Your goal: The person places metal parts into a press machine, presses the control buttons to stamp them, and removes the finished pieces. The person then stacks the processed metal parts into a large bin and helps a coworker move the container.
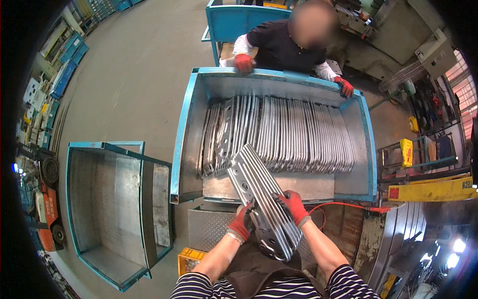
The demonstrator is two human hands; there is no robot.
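Observation:
Between my two hands is a stack of long metal plates (pixel 264 194) with holes, tilted, its far end over the near rim of a blue-framed metal bin (pixel 269 187). My left hand (pixel 241 223), in a red glove, is closed around the stack's left side. On the right side my right hand (pixel 294 206), also red-gloved, grips the same stack. Inside the bin, a long row of similar metal plates (pixel 284 132) stands on edge, packed side by side. At the row's left end some plates lean and show their holes.
Across the bin stands a co-worker (pixel 294 50), red-gloved hands on the far rim. Another blue-framed bin (pixel 107 199) stands at the left. A red hose (pixel 343 205) and a yellow beam (pixel 432 190) are at the right. A yellow crate (pixel 190 259) sits low by my left arm.

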